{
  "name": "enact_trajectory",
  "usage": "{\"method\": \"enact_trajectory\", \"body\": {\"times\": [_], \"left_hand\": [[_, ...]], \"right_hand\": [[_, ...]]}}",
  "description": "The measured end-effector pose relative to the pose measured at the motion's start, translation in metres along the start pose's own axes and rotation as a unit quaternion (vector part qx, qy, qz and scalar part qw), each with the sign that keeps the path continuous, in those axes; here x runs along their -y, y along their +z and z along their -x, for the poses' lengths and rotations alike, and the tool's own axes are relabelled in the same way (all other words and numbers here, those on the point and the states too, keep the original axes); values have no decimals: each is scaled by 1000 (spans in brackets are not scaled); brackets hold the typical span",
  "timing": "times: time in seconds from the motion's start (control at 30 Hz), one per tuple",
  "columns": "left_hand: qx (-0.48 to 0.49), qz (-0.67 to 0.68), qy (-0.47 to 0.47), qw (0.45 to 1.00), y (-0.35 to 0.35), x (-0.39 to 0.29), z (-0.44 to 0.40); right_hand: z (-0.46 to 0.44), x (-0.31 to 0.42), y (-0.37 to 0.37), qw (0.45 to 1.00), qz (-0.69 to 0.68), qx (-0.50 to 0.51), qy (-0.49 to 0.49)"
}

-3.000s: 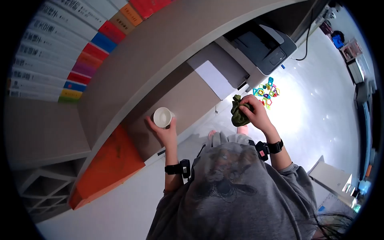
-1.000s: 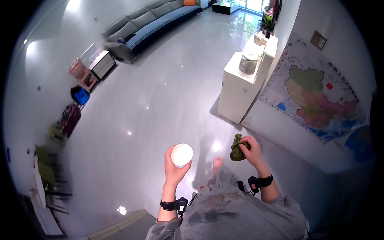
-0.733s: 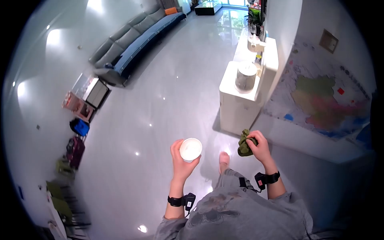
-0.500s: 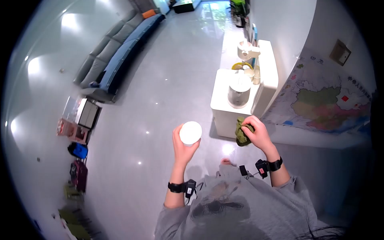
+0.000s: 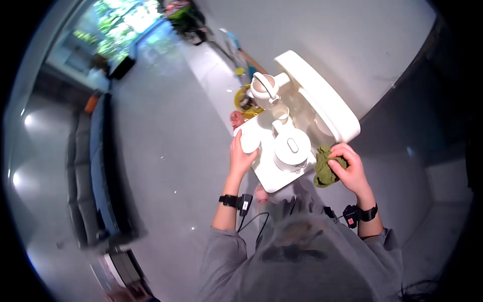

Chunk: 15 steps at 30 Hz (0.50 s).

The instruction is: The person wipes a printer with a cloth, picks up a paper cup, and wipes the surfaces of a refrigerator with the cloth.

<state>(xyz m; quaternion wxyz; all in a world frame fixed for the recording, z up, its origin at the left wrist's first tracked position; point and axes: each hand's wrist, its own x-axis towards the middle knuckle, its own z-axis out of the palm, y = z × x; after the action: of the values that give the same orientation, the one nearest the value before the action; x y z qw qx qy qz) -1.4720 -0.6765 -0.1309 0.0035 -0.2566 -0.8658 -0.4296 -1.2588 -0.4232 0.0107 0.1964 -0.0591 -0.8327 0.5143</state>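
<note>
My left hand is wrapped round a white cup, seen from above, at the left edge of a white stand; whether anything is in the cup I cannot tell. A crumpled green cloth hangs from the closed fingers of my right hand, just right of the stand. Between the two hands a white lidded kettle stands on the stand's top. Behind it are a small pale cup and a white handled jug beneath the stand's tall back part.
A yellow basin and a pink object lie beyond the stand. The stand's upright back rises on the right, near the wall. A grey sofa with a blue seat runs along the left, across the shiny floor.
My view has turned right and come closer to the stand. The white cup in my left hand has gone from over the floor to the stand's edge. The cloth stays in my right hand.
</note>
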Motion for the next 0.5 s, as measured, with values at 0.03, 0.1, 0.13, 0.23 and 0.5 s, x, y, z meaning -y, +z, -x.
{"method": "enact_trajectory", "body": {"times": [0.03,0.1,0.13,0.23,0.5], "left_hand": [[18,4,20,1000,8,10,-15],[63,9,35,997,27,31,-38],[88,-5,48,995,33,36,-56],[147,36,71,986,46,50,-82],[225,112,108,962,85,75,-99]], "right_hand": [[0,5,8,999,18,-24,29],[3,11,22,995,52,-67,55],[2,16,30,991,69,-100,64],[6,34,51,974,104,-157,124],[30,46,81,932,164,-251,205]]}}
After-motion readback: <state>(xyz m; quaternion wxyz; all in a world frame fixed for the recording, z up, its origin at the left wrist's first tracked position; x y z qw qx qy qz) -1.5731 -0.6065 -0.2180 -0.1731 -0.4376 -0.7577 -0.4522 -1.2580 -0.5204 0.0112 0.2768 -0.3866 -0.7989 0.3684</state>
